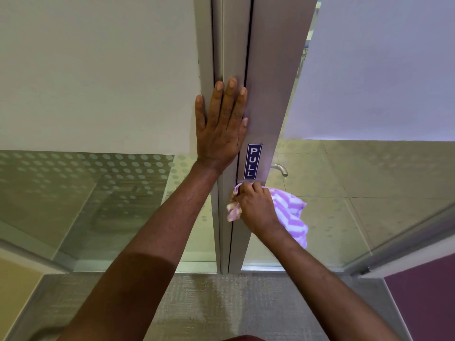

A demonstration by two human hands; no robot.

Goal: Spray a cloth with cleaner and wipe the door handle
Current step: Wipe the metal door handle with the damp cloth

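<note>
Cloth [290, 212], purple and white striped, is bunched in my right hand [256, 207], fingers closed around it, pressed to the door frame [266, 94] just below the PULL sign [253, 161]. Higher up, my left hand [221, 126] lies flat and open, holding nothing. Beyond the glass shows a curved handle [280, 169].

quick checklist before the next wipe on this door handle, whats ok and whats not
1. Cloth gripped in right hand: ok.
2. Cloth pressed to the door frame just below the PULL sign: ok.
3. Handle under the cloth: cannot tell, the hand and cloth hide it.
4. Left hand flat on the frame, bracing, clear of the cloth: ok.
5. Cloth damp with cleaner: cannot tell.
6. Metal lever seen through the glass, beyond the door: not touched by the cloth.
</note>
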